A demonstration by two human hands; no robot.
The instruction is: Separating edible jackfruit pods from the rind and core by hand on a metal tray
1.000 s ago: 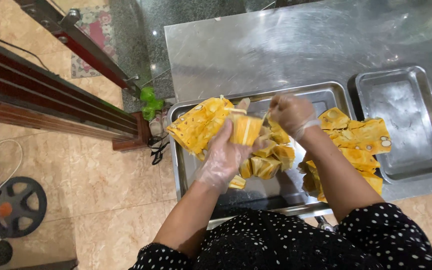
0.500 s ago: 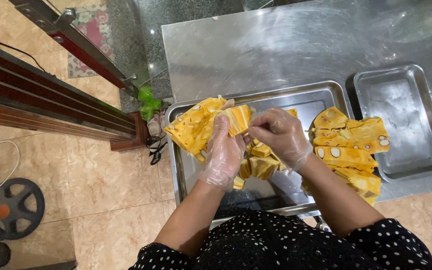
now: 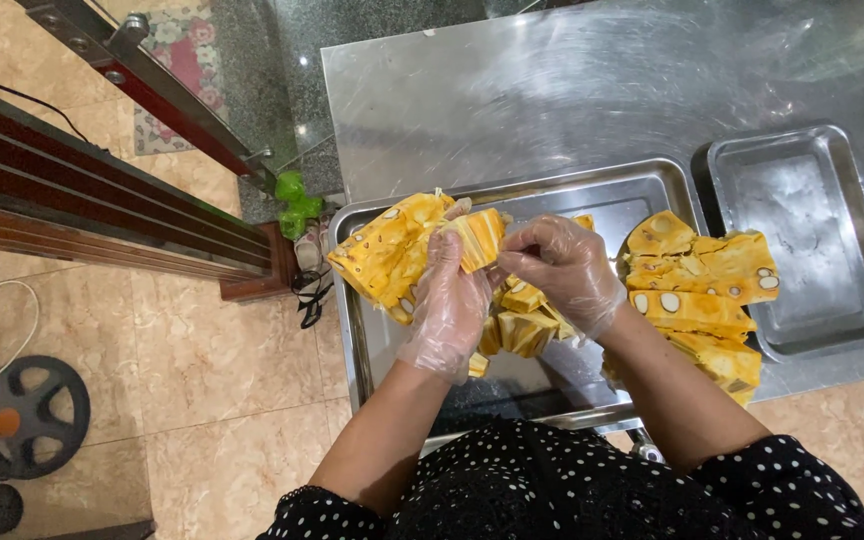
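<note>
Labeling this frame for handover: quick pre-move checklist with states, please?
1. Left hand grips yellow fruit piece: ok.
2. Right hand fingers touching that piece: ok.
3. Both hands gloved: ok.
4. Hands over large steel tray: ok.
5. Small steel tray holds no fruit: ok.
6. Cut fruit slabs overhang the tray's right edge: not ok.

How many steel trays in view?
2. The large tray sits under both hands, holding yellow fruit pieces; the small tray lies to its right on the steel table. None seem hidden.
</note>
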